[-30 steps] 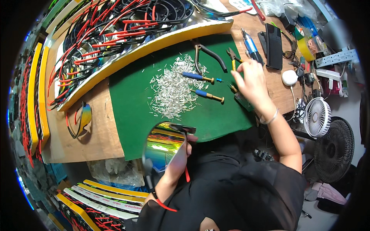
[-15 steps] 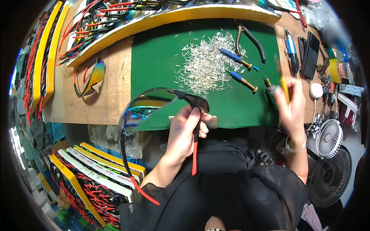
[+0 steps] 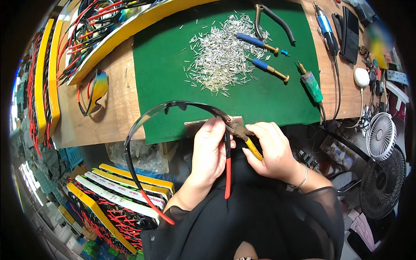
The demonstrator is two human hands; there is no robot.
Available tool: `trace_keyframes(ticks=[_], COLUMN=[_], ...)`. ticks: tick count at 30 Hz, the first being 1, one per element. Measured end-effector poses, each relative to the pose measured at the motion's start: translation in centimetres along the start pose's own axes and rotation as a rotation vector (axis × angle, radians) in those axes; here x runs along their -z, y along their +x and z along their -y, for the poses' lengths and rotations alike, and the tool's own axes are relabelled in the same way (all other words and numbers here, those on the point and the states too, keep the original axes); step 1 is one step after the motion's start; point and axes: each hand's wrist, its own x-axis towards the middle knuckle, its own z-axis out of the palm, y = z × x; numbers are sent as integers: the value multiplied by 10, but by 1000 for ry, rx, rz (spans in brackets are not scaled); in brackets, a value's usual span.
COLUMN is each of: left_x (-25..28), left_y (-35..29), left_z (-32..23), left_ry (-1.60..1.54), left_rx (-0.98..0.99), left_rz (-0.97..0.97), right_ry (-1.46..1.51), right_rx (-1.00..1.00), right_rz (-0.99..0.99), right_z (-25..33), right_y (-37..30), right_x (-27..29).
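Observation:
A pair of wraparound sunglasses (image 3: 228,177) with a dark frame and red arm tips is in my left hand (image 3: 207,151), closed around one arm close to its hinge. The other arm hangs down to the left, over my sleeve. My right hand (image 3: 274,151) is wrapped round yellow-handled pliers (image 3: 254,149). Their jaws meet the frame's corner near the hinge, just right of my left fingertips; the exact bite is hard to see. Beneath lies a small patterned block (image 3: 194,129) at the mat's front edge, partly covered by my hands.
On the green mat (image 3: 164,73) lie a heap of small silvery pins (image 3: 221,56), two blue-handled screwdrivers (image 3: 266,69), black-handled pliers (image 3: 281,26) and a green corded tool (image 3: 311,86). Other sunglasses (image 3: 96,92) rest at left. Trays of glasses (image 3: 104,216) stand beside me; fans (image 3: 381,134) at right.
My right hand has come left and down with the yellow-handled pliers, from beside the green tool to the sunglasses' hinge. My left hand still grips the sunglasses. The whole view has shifted slightly.

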Motion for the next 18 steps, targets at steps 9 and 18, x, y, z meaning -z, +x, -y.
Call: trace_keyframes(ticks=[9, 18], left_x=[-8, 2], left_y=[-2, -1], left_z=[5, 12], left_ry=[-29, 46], left_rx=[-27, -113], left_rz=[-34, -36], right_ry=[-61, 44], right_rx=[-27, -49], right_rz=[-17, -22], right_z=[1, 4], right_y=[-3, -3], right_x=[1, -1])
